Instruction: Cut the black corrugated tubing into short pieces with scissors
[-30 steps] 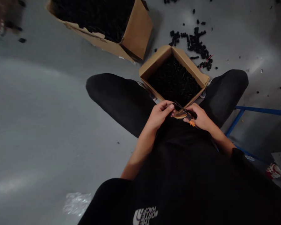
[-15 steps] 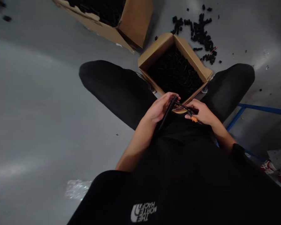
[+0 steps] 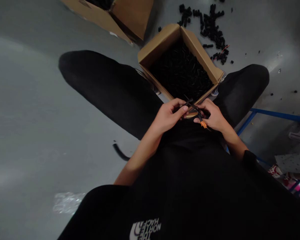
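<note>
My left hand [image 3: 168, 115] is closed, with thumb and fingers pinching a short piece of black tube [image 3: 189, 101] over the near edge of the box. In my right hand [image 3: 212, 115] is a pair of pliers [image 3: 203, 124] with dark jaws and orange on the handles. The jaws point left and meet or cross the black piece; whether they grip it I cannot tell. Below my hands stands an open cardboard box [image 3: 160, 40], filled with many short black pieces [image 3: 182, 71]. A curved black tube [image 3: 120, 153] shows beyond my left forearm, partly hidden by it.
A second cardboard box [image 3: 132, 16] stands at the top. Loose black pieces [image 3: 212, 28] lie scattered on the grey floor at upper right, with a thin orange strand among them. A blue metal frame [image 3: 277, 114] is on the right. Clear plastic [image 3: 67, 202] lies at lower left.
The long black tube has left its upright place in my left hand; a curved tube now shows beyond my left forearm. My left thumb has come over the piece at the jaws. The view has shifted.
</note>
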A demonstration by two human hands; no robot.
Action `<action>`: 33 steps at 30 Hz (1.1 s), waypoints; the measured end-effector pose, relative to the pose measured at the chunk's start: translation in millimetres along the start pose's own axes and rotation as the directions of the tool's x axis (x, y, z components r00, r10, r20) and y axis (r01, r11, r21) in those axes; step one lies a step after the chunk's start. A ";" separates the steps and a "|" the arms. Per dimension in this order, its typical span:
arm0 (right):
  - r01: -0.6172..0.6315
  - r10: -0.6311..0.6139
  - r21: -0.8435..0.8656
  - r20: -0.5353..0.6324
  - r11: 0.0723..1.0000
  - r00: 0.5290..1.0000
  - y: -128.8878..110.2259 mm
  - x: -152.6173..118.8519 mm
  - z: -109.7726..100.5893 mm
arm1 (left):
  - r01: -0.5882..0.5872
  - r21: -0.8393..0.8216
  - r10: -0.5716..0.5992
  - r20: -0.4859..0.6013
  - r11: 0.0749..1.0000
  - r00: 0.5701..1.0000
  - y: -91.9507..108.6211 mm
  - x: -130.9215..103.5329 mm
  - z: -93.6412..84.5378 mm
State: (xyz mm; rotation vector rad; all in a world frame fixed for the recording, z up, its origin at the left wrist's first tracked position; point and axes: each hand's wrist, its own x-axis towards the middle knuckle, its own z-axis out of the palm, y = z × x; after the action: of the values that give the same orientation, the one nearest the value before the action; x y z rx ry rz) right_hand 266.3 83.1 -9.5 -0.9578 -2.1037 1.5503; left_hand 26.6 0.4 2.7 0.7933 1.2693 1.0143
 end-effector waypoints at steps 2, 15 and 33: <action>-0.008 0.007 -0.011 -0.004 1.000 1.000 -3.4 -1.6 -3.6 | -0.032 0.062 0.034 -0.041 0.998 0.999 7.4 -4.7 -1.9; 0.075 -0.081 0.078 0.071 0.994 0.994 -17.9 2.5 -11.0 | -0.038 0.117 0.013 0.208 0.992 0.978 42.3 -6.7 -9.1; -0.074 0.072 0.020 0.104 0.997 0.992 -20.8 -0.1 -16.0 | 0.217 -0.194 -0.159 0.275 0.957 0.948 32.2 -1.4 -17.5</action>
State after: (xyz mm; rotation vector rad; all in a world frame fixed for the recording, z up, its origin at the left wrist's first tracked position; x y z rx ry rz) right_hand 270.1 90.6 15.4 -0.9759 -2.1363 1.6909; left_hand 4.0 10.0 29.9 0.5956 0.9689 0.8494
